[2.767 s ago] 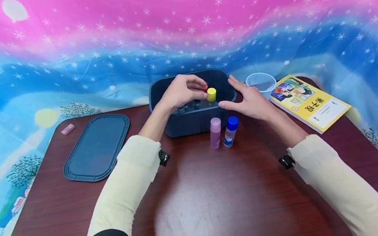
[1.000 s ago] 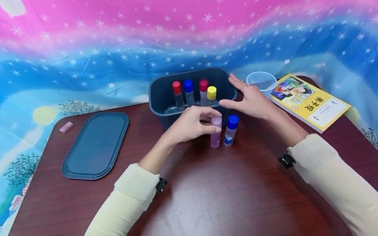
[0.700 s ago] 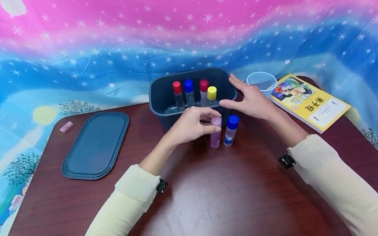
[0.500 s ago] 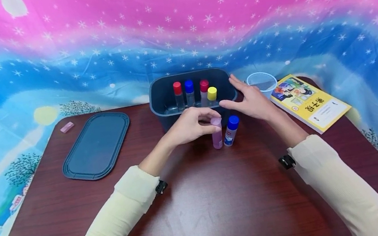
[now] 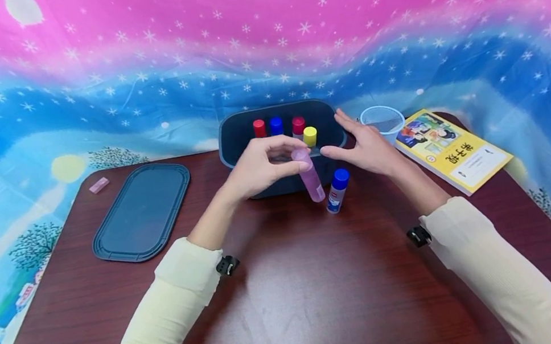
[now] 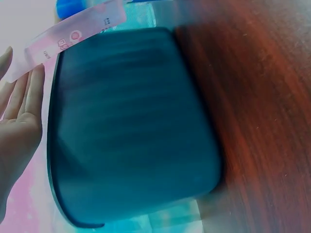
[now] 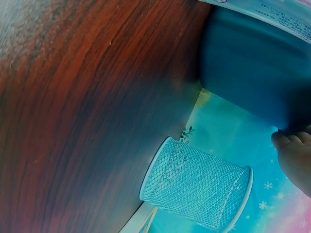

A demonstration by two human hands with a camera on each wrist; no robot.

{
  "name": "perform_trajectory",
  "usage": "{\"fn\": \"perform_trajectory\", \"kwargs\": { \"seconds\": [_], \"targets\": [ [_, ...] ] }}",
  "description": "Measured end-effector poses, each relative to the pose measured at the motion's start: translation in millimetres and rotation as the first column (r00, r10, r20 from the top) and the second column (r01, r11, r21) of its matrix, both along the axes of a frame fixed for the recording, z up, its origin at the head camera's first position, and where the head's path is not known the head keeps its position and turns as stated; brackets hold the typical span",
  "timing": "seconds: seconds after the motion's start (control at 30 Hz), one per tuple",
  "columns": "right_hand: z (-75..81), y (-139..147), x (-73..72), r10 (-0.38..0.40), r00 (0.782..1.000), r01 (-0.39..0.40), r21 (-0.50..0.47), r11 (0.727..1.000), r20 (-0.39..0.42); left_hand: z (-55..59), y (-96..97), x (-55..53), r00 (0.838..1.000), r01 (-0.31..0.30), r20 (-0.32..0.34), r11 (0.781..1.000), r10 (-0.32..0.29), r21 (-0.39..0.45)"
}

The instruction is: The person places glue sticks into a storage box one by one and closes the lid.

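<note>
My left hand [image 5: 253, 169] pinches a pink glue stick [image 5: 311, 179] near its top end, between thumb and fingers. The glue stick tilts in front of the dark blue bin [image 5: 287, 184], lifted off the table; the left wrist view shows its printed pink barrel [image 6: 73, 36] beside the bin's wall. Straight fingers of my right hand [image 5: 367, 146] rest along the bin's right end, thumb at the front rim. Inside the bin stand sticks with a red cap [image 5: 259, 128], a blue cap [image 5: 276, 125], a dark red cap [image 5: 298, 125] and a yellow cap [image 5: 309, 136].
A blue-capped glue stick [image 5: 338, 191] stands upright before the bin. To the left lie the flat dark blue lid [image 5: 141, 214] and a small pink block [image 5: 99, 185]. A light blue mesh cup [image 7: 197, 184] and a yellow book [image 5: 450, 150] are on the right.
My left hand came out of the bin, took hold of the standing pink glue stick, then raised it and tilted it toward the bin. My right hand stays at the bin's right end.
</note>
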State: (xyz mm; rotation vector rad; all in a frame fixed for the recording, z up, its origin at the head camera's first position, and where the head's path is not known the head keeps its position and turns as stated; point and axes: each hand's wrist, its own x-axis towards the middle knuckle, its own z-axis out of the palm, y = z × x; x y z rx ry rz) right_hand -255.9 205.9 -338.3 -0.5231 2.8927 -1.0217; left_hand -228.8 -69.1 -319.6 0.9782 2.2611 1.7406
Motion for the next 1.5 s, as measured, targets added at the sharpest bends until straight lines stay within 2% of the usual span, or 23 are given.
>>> {"fn": "perform_trajectory", "kwargs": {
  "seconds": [0.07, 0.13, 0.2, 0.3, 0.43, 0.6, 0.7, 0.8, 0.97, 1.07, 1.2, 1.3, 1.5],
  "targets": [
    [0.3, 0, 0.2, -0.003, 1.000, 0.003, -0.005, 1.000, 0.009, 2.0, -4.3, -1.6, 0.999, -0.035, 0.003, 0.999, 0.035, 0.040],
    [0.7, 0, 0.3, -0.006, 1.000, 0.006, -0.008, 1.000, 0.017, 3.1, -7.8, -3.6, 0.998, -0.052, 0.032, 0.992, 0.048, 0.118],
    [1.1, 0, 0.4, -0.008, 1.000, 0.008, -0.011, 1.000, 0.021, 2.8, -10.7, -6.1, 0.996, -0.073, 0.070, 0.978, 0.060, 0.196],
    [1.7, 0, 0.3, -0.011, 1.000, 0.011, -0.010, 1.000, 0.024, 1.4, -13.8, -10.2, 0.989, -0.112, 0.127, 0.946, 0.077, 0.304],
    [2.1, -1, -0.3, -0.009, 1.000, 0.009, -0.013, 1.000, 0.022, 1.0, -17.2, -13.2, 0.981, -0.160, 0.166, 0.908, 0.102, 0.386],
    [1.9, 0, -1.1, -0.010, 1.000, 0.010, -0.011, 1.000, 0.025, 4.5, -19.8, -14.8, 0.975, -0.189, 0.191, 0.875, 0.113, 0.446],
    [1.5, 0, -1.4, -0.009, 1.000, 0.010, -0.007, 1.000, 0.023, 7.0, -21.1, -16.0, 0.971, -0.199, 0.220, 0.838, 0.097, 0.507],
    [1.1, 1, -1.4, -0.007, 1.000, 0.007, -0.008, 1.000, 0.021, 8.0, -22.8, -18.9, 0.964, -0.218, 0.251, 0.790, 0.085, 0.573],
    [0.4, 1, -0.4, -0.004, 1.000, 0.005, -0.006, 1.000, 0.021, 8.6, -24.7, -24.3, 0.951, -0.272, 0.293, 0.715, 0.098, 0.644],
    [-0.1, 1, 0.3, -0.004, 1.000, 0.005, -0.005, 1.000, 0.023, 10.0, -24.1, -26.0, 0.942, -0.308, 0.311, 0.690, 0.126, 0.655],
    [-0.4, 2, 0.6, -0.008, 1.000, 0.008, -0.006, 1.000, 0.027, 12.4, -21.3, -28.9, 0.934, -0.339, 0.315, 0.689, 0.167, 0.641],
    [-0.3, 2, 0.5, -0.010, 1.000, 0.010, -0.003, 1.000, 0.028, 13.6, -19.0, -30.9, 0.934, -0.346, 0.298, 0.705, 0.196, 0.619],
    [0.2, 1, 0.2, -0.005, 1.000, 0.005, -0.005, 1.000, 0.024, 13.1, -14.6, -32.8, 0.938, -0.346, 0.175, 0.780, 0.300, 0.521]
  ]
}}
